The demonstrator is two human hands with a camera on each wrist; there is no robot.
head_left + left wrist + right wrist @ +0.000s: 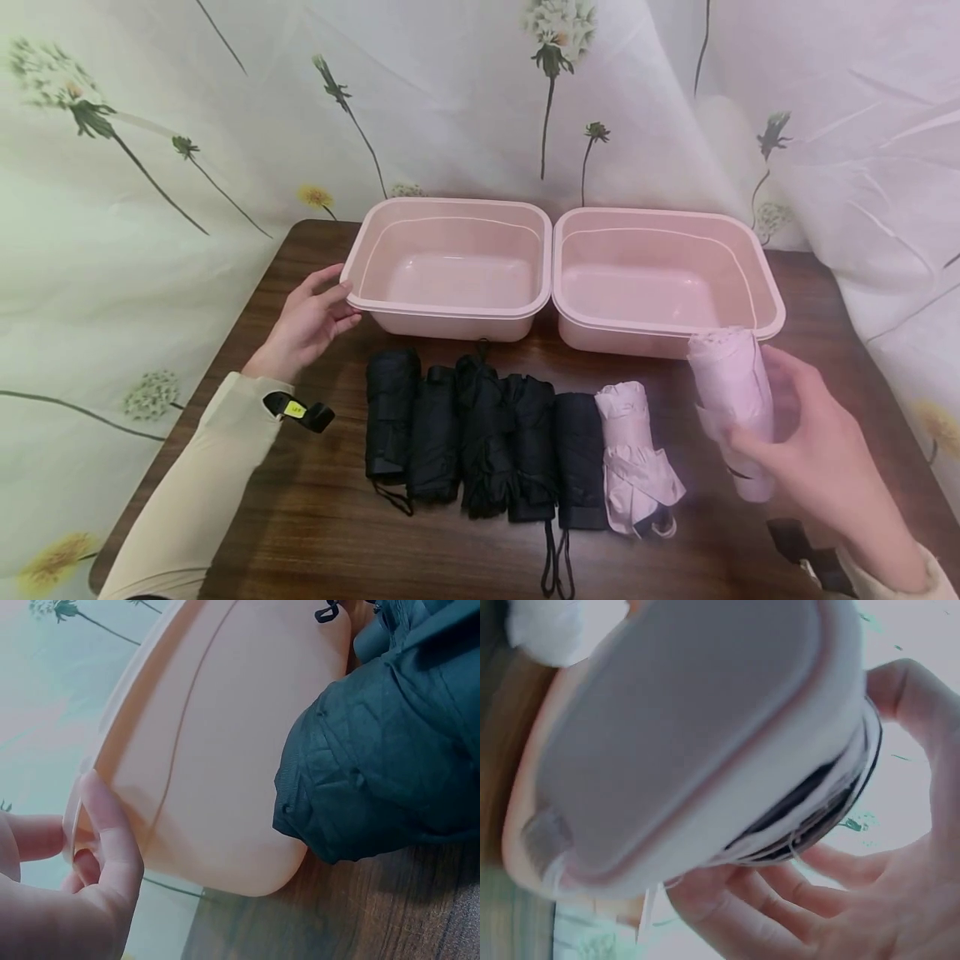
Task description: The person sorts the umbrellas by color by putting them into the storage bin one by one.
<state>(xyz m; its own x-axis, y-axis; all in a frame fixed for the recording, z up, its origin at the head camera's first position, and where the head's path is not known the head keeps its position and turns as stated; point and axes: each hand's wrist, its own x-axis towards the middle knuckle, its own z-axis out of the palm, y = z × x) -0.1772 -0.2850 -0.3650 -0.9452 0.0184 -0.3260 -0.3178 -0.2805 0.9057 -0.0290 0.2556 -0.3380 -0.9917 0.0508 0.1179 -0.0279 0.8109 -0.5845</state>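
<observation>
In the head view, the right hand [832,442] grasps a pale pink umbrella [729,392] near the worktop's [315,525] right edge, just in front of the right tub [630,337]. It's rolled into a slim tube, a bit tilted, with loosely gathered folds at its upper end. Along the worktop's back edge, the left tub [450,325] sits beside its twin, and the left hand [306,325] grips its rim at the left end. Toward the front edge, five black umbrellas [487,442] and a second pink umbrella [628,467] lie in a row. The left wrist view shows thumb and fingers pinching that rim, wrinkled black fabric nearby. In the right wrist view, the held umbrella's smooth, rounded-rectangular end fills the middle, somewhat blurred, with a dark strip between it and the curled fingers.
</observation>
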